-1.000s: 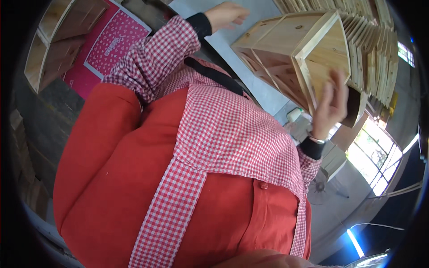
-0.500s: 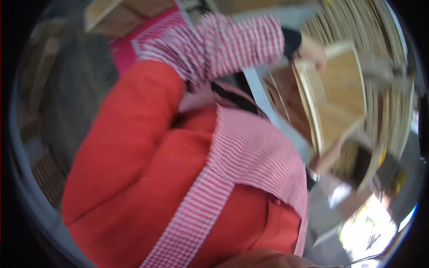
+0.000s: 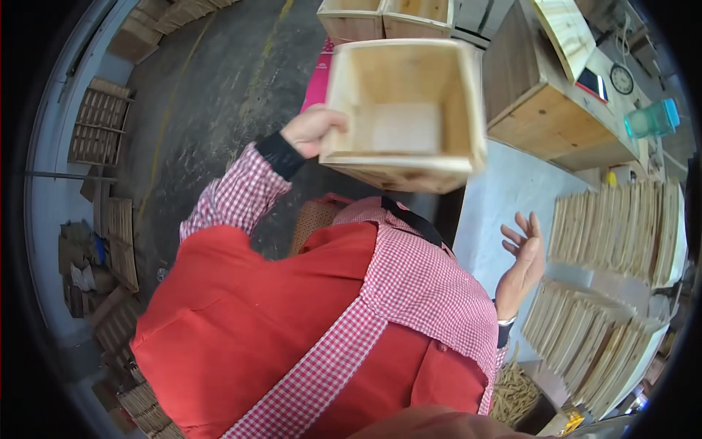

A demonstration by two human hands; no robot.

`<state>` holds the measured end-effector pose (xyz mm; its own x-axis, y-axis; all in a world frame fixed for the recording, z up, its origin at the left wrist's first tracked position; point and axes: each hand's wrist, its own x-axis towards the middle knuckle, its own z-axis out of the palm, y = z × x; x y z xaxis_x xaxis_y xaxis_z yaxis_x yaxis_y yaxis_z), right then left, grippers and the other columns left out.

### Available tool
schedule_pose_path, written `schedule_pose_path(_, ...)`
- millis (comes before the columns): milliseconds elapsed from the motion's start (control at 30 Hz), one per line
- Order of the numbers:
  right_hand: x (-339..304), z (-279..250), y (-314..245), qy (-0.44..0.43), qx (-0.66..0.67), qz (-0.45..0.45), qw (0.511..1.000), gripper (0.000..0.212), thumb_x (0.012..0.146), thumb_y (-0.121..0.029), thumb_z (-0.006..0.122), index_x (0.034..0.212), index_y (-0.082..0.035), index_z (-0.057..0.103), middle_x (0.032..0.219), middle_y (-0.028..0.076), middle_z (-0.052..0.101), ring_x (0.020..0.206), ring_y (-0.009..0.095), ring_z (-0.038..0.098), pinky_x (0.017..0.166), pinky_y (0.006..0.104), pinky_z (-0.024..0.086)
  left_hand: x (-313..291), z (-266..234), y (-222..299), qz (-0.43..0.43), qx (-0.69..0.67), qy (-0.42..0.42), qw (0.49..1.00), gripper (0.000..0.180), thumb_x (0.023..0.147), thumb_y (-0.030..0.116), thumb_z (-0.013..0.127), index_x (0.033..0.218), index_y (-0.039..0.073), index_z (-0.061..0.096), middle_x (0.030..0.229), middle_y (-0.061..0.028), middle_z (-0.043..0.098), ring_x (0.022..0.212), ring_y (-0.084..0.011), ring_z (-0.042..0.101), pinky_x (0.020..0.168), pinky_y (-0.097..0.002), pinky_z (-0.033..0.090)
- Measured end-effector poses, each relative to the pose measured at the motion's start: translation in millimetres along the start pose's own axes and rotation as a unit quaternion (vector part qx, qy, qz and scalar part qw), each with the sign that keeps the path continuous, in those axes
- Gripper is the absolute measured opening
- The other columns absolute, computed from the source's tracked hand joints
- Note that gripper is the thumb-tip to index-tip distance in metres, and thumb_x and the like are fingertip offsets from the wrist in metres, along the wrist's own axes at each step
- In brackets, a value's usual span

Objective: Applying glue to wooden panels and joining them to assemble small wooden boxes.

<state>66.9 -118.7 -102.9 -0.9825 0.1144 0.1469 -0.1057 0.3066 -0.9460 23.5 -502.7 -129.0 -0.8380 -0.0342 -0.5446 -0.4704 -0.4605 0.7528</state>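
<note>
My left hand is closed on the left wall of an open wooden box. The box is held up in front of me, its mouth facing me, and it is slightly blurred by motion. Bare pale wood shows on its inside walls. Well apart from the box, my right hand is raised over the light table, its fingers spread and nothing in them. The nearest things to it are stacked wooden boards on the right.
Two more wooden boxes stand beyond the held one, beside a pink sheet. A large wooden case at far right has a phone, a round clock and a teal bottle near it. Wood strips lie at lower right.
The wooden box has moved from the right, where both hands were on it, over to the left in my left hand. My right hand has let go and opened.
</note>
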Motion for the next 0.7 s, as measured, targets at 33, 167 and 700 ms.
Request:
schedule_pose_path(33,4.1,4.4,8.4,-0.013,0.003,0.016,1.0,0.052,0.1,-0.037,0.035,0.131,0.003,0.048,0.111,0.018,0.062,0.087,0.021,0.064,0.073,0.031,0.049,4.2,-24.7,-4.4,0.024,-0.041,0.037,0.998,0.042,0.071,-0.01,0.051,0.114,-0.009,0.053,0.106,-0.0175,0.06,0.1,-0.0305,0.061,0.091,-0.0433,0.05)
schedule_pose_path(167,13.6,21.4,59.3,-0.05,-0.024,0.107,0.993,0.051,0.1,-0.037,0.037,0.128,0.003,0.051,0.108,0.018,0.063,0.084,0.021,0.065,0.07,0.0313,0.049,68.8,-113.2,-32.6,-0.013,-0.208,0.192,0.959,0.037,0.075,-0.007,0.051,0.112,-0.007,0.051,0.111,-0.0195,0.058,0.106,-0.0339,0.057,0.097,-0.049,0.045)
schedule_pose_path(700,36.4,100.0,102.2,0.012,-0.108,0.379,0.919,0.054,0.1,-0.042,0.036,0.123,0.003,0.054,0.101,0.016,0.065,0.08,0.019,0.064,0.067,0.031,0.049,317.1,-191.1,-29.5,-0.024,-0.306,0.305,0.901,0.033,0.085,0.012,0.048,0.115,0.0,0.046,0.124,-0.0199,0.047,0.124,-0.0366,0.04,0.103,-0.0559,0.036)
